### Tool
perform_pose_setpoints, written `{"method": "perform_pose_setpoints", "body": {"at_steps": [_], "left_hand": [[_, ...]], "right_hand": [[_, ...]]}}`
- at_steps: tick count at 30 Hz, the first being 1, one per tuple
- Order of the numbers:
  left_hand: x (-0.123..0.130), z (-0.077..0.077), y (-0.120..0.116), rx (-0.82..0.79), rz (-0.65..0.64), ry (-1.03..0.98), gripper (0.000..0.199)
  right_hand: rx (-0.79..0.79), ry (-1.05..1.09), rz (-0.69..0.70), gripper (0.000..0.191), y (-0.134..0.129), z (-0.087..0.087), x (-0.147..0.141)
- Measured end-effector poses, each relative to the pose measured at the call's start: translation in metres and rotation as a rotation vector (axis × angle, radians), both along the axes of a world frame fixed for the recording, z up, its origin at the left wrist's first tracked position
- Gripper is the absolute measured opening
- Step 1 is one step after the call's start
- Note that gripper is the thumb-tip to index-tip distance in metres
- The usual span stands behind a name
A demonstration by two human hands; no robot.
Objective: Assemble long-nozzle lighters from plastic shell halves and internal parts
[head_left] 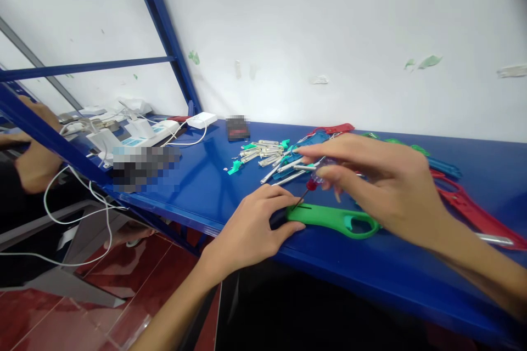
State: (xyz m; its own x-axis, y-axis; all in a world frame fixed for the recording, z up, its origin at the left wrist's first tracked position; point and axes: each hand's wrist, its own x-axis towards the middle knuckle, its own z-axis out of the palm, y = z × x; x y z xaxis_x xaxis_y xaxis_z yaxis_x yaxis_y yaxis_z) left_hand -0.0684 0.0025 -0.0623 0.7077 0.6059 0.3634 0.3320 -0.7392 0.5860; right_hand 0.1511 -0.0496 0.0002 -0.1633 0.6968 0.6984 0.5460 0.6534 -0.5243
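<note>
A green plastic handle (325, 219) with a looped end lies along the front edge of the blue tabletop. My left hand (255, 222) pinches its left end between thumb and fingers. In my right hand (382, 184) is a screwdriver (312, 182) with a clear and red grip, tilted so its thin shaft meets the green handle beside a narrow slot. Whether the tip sits in a hole I cannot tell. Just behind lies a heap of small metal pieces (269, 152) with bits of green plastic (235, 167). Red handles (480, 211) and a blue handle (444, 167) lie around my right hand.
At the left, a white power strip (154, 134) with plugs and cables sits near a blue metal post (164, 38). Two blurred-out dark items (237, 128) rest on the table. Another person's hand (41, 159) shows at the far left. A white wall (329, 27) rises behind.
</note>
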Motion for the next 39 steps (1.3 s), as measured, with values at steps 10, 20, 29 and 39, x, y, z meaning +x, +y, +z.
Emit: {"method": "perform_pose_setpoints", "body": {"at_steps": [10,20,29,39], "left_hand": [[0.0031,0.0016,0.0012,0.0,-0.005,0.003,0.032],[0.0021,0.0009,0.0003,0.007,0.003,0.0,0.033],[0.0025,0.0026,-0.0004,0.004,-0.002,0.004,0.031],[0.0027,0.0015,-0.0001,-0.009,-0.019,-0.006,0.032]], "right_hand": [[-0.096,0.198,0.023,0.013,0.0007,-0.0024,-0.0048],[-0.09,0.17,-0.099,0.024,-0.0013,-0.0004,-0.0042],[-0.157,0.151,0.075,0.012,0.0007,-0.0049,0.0003],[-0.252,0.215,0.097,0.028,0.0028,-0.0034,-0.0057]]}}
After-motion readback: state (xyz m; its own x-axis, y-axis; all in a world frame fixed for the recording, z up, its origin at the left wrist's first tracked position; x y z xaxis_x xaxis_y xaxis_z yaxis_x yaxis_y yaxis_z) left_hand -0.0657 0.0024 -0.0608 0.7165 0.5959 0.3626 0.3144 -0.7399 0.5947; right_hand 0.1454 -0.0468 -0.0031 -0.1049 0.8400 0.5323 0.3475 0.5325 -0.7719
